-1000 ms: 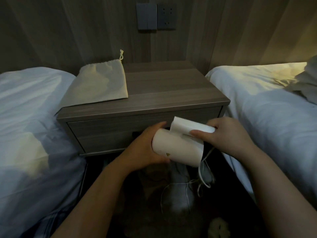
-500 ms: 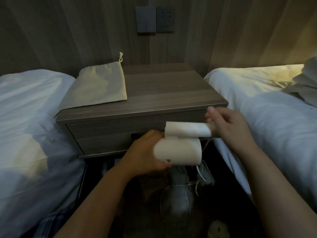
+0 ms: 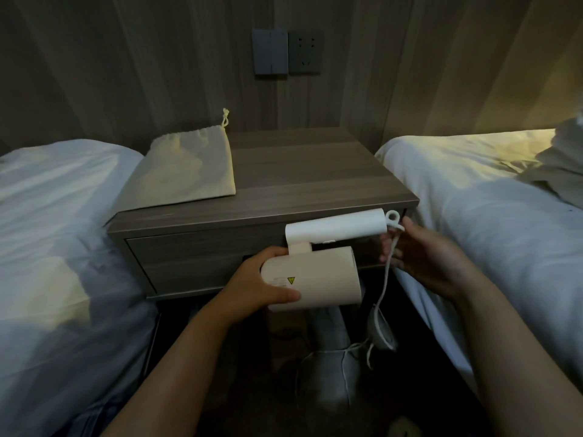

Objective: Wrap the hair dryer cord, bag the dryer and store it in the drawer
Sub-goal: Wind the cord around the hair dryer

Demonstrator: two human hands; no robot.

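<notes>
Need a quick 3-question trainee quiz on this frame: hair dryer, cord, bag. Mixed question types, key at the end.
1. True or false: the hair dryer is already inside the drawstring bag.
2. Which hand grips the dryer's barrel? A) left hand B) right hand C) both
3. Fill in: the cord leaves the end of the folded handle and hangs down toward the ____.

Key
1. False. The bag lies flat on the nightstand and the dryer is held in front of the closed drawer.
2. A. The right hand's fingers are at the cord near the handle's end.
3. Floor; the cord is not wrapped yet.
</notes>
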